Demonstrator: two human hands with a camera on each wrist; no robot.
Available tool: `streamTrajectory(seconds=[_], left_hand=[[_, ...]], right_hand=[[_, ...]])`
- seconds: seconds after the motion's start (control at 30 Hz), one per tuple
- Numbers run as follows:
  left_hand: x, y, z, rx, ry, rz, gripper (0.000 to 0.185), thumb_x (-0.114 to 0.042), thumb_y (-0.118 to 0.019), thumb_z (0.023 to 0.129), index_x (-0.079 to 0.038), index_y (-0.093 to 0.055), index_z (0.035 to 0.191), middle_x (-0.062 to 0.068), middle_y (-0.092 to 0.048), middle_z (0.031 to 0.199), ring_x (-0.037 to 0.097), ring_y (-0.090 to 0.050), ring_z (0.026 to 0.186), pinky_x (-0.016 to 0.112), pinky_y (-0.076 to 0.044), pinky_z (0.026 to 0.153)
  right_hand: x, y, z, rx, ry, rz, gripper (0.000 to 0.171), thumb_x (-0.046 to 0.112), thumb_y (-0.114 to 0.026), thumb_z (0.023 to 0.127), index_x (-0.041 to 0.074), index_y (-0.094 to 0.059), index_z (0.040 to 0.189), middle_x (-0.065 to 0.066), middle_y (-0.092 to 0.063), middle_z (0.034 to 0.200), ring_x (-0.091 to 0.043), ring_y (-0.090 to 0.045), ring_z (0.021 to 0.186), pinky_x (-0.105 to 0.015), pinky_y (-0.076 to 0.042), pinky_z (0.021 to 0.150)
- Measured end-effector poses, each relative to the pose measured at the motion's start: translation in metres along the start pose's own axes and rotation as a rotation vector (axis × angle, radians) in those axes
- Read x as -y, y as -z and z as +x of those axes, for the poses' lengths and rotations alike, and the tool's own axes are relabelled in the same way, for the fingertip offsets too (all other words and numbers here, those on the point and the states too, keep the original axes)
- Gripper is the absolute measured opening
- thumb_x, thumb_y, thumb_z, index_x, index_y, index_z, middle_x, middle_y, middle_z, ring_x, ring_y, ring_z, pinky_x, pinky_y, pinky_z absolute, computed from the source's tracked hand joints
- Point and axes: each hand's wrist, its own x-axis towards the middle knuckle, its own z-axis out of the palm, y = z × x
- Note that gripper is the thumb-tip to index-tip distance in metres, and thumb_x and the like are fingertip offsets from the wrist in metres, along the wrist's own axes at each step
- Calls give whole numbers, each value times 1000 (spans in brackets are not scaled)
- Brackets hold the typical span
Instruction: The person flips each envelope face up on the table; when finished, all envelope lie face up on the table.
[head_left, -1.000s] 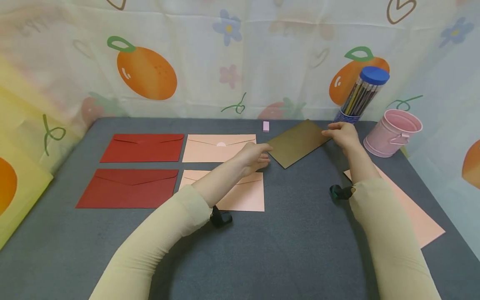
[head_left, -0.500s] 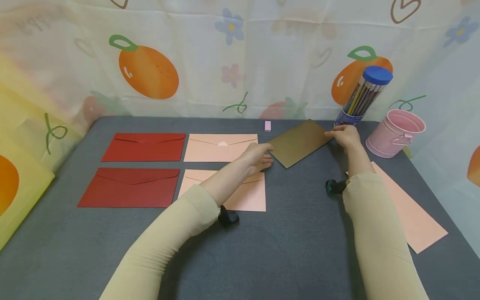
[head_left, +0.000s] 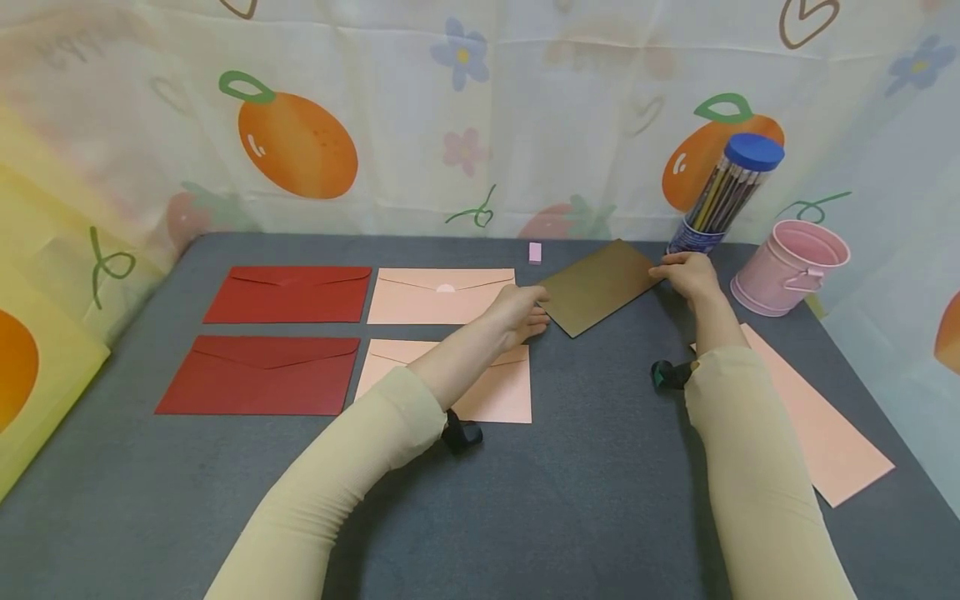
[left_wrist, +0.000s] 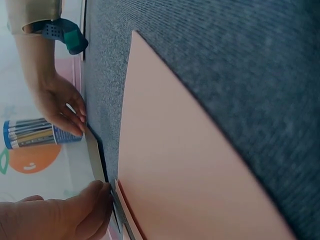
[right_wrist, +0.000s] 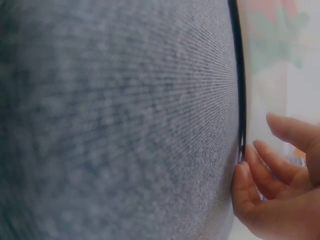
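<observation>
A gold-brown envelope (head_left: 596, 290) lies slanted at the back of the grey table, its plain side up. My left hand (head_left: 513, 318) pinches its left edge between thumb and fingers. At the opposite corner, my right hand (head_left: 690, 275) pinches the edge. In the left wrist view the envelope (left_wrist: 95, 154) shows as a thin strip running from one hand to the other, close over the table. A peach envelope (head_left: 495, 396) lies partly under my left forearm, and another one (head_left: 405, 300) with a round seal is partly behind that hand.
Two red envelopes (head_left: 288, 294) lie at left, one behind the other. Behind my right hand stands a blue-lidded tube of pencils (head_left: 720, 196), with a pink bucket (head_left: 780, 271) beside it. A peach envelope (head_left: 840, 450) lies under my right forearm. A small pink block (head_left: 535, 253) sits at the back.
Both hands stay on the same edges of the gold-brown envelope. My right forearm has swung slightly inward and my left forearm slightly right; the head view has shifted a little.
</observation>
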Motion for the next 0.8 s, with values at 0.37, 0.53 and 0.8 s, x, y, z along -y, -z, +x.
streamTrajectory(seconds=[0.37,0.53,0.8], left_hand=[[2,5,5,10,13,-53,69,-2,-46,100,0,-7,157,27,-26,158,40,-34,147,40,-34,122],[3,7,5,7,16,-48,68,0,-49,98,3,-12,155,27,-28,157,38,-36,146,38,-36,121],[3,9,9,-46,-49,-18,57,5,-53,95,9,-31,148,21,-38,154,32,-50,137,35,-44,114]], right_hand=[[-3,4,-1,-2,-1,-6,52,10,-57,96,-8,-44,143,-27,-44,146,-9,-59,94,-21,-51,84],[-9,12,0,75,-26,136,55,4,-56,96,-10,-37,146,-7,-60,112,14,-52,67,-6,-50,67],[-18,26,3,215,-106,412,63,3,-54,98,-1,-26,154,14,-54,95,7,-61,75,-10,-55,76]])
